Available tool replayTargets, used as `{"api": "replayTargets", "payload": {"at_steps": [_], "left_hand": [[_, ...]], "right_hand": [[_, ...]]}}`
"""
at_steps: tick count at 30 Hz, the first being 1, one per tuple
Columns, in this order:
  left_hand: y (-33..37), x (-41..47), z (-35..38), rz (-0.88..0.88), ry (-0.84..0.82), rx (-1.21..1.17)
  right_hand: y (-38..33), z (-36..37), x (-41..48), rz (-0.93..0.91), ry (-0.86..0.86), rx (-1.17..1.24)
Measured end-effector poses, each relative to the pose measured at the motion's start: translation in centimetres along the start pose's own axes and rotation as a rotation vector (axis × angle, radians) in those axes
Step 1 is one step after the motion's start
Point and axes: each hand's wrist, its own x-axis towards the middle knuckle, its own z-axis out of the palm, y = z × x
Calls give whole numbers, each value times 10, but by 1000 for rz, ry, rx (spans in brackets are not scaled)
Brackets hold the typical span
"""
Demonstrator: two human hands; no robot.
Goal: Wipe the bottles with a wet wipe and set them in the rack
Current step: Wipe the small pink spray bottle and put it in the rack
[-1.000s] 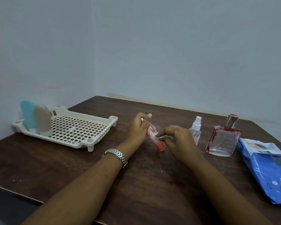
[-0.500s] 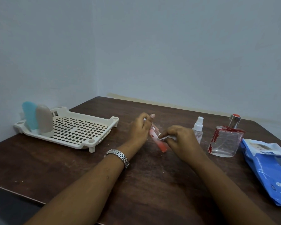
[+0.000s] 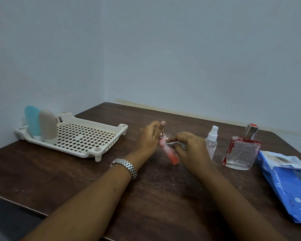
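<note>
You're at a dark wood table point(image 3: 163, 197) pushed into a corner of plain pale-blue walls, w/ scuffs and a few white specks on the top. Far left sits a cream rack point(image 3: 94, 139); a blue bottle point(image 3: 31, 122) and a grey bottle point(image 3: 48, 126) stand upright at its left end, touching each other. On the right stand a spray bottle point(image 3: 211, 141), then a perfume bottle point(image 3: 240, 152), then a blue wipe pack point(image 3: 288, 185) lying flat near the edge w/ its flap lifted. The pink tube point(image 3: 170, 153) is mid-table btwn your hands, tilted: cap end up and left, pink base down toward you, low over the wood; can't tell if it touches. Your L hand point(image 3: 149, 138), watch point(image 3: 126, 165) on the wrist, has its fingers curled round the tube's top end, one fingertip sticking up past the cap. Your R hand point(image 3: 189, 146) pinches a small crumpled wipe point(image 3: 172, 143) vs. the tube's upper-middle, fingers bent tight on it, just beside the spray bottle. Vs. 0.5 s ago little differs: both holds are the same, rack and standing bottles are where they were, and the R hand w/ the wipe has shifted slightly up the tube toward the cap.
</note>
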Motion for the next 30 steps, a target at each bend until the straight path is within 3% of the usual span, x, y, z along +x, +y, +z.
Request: {"api": "replayTargets", "payload": {"at_steps": [4,8,12,18,24,30], "left_hand": [[0,-1,-1,26,-1,37],[1,-1,-1,42,2,55],[1,-2,-1,43,5,45],[1,-1,1,50,-25,51],[4,-3,0,71,-31,18],[6,-3,0,77,-16,30]], "right_hand": [[2,-5,-2,-4,-35,-6],[1,0,2,79,51,32],[-3,2,1,24,7,17],[3,0,6,146,53,60],[-4,0,2,-66,18,17],[-6,0,8,-27,61,-3]]}}
